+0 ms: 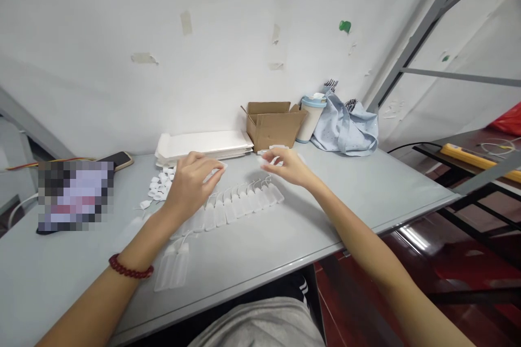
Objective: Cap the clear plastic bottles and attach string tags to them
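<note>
My left hand (pixel 191 184) is closed in a pinch above the row of translucent plastic tags, a tiny white piece (pixel 223 166) showing at its fingertips. To the right, my right hand (pixel 287 165) has thumb and fingers brought together on a small translucent plastic piece (pixel 261 160); its exact kind is too small to tell. Several flat translucent tags (pixel 236 205) with thin white loops lie side by side between the hands, partly hidden by my left hand. A few more tags (pixel 173 265) lie nearer the front edge. Left of my left hand is a pile of small white caps (pixel 160 184).
Behind the hands are a stack of flat white boxes (pixel 205 143) and an open cardboard box (pixel 272 127). A lidded cup (pixel 310 119) and a light blue cloth bag (pixel 345 127) stand at back right. A phone (pixel 118 161) lies left, beside a blurred-out item (pixel 77 195).
</note>
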Demonstrator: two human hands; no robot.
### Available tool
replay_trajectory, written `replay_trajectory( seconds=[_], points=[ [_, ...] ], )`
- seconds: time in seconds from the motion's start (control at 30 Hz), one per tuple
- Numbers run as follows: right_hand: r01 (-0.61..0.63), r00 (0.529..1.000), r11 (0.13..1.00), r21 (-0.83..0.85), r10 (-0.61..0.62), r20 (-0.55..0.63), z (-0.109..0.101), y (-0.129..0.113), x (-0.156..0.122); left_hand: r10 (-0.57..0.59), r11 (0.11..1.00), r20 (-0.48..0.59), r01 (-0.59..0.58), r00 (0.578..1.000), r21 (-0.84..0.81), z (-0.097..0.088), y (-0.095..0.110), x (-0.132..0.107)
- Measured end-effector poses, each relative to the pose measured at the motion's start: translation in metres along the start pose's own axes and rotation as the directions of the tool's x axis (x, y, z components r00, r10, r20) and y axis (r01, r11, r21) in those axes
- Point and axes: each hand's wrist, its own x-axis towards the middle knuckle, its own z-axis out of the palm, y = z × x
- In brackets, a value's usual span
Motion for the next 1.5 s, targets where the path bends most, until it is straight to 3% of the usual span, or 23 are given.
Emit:
replay_trajectory(
  seconds=[0.13,0.37,0.83,1.07,1.23,1.37,1.5],
  points=[
    [0.046,0.994,0.938,0.344,-0.077,0.078,0.017,-0.023,-0.012,-0.085,0.977,-0.008,0.082,0.996,-0.197,-0.002,0.018,0.002],
    [-0.004,0.983,0.889,0.458,-0.080,0.165,0.030,-0.029,-0.016,-0.103,0.946,-0.003,0.097,0.995,-0.308,0.003,0.033,-0.002],
    [-0.014,0.986,0.775,0.631,-0.093,0.137,0.038,-0.031,-0.019,0.088,0.996,-0.030,-0.089,0.996,-0.026,0.000,0.038,-0.005],
    [-0.096,0.989,0.679,0.728,-0.019,0.148,0.040,-0.031,-0.015,0.328,0.923,0.045,-0.330,0.944,0.198,-0.002,0.037,-0.005],
    [-0.193,0.980,0.576,0.794,0.075,0.184,0.042,-0.030,-0.013,0.285,0.928,0.139,-0.309,0.948,0.206,-0.001,0.042,-0.006],
    [-0.277,0.960,0.505,0.818,0.105,0.260,0.043,-0.034,-0.017,0.242,0.948,0.119,-0.261,0.963,0.181,-0.001,0.044,-0.007],
    [-0.267,0.960,0.471,0.841,0.057,0.272,0.044,-0.037,-0.019,0.257,0.947,0.092,-0.270,0.962,0.175,-0.004,0.042,-0.006]
  ],
)
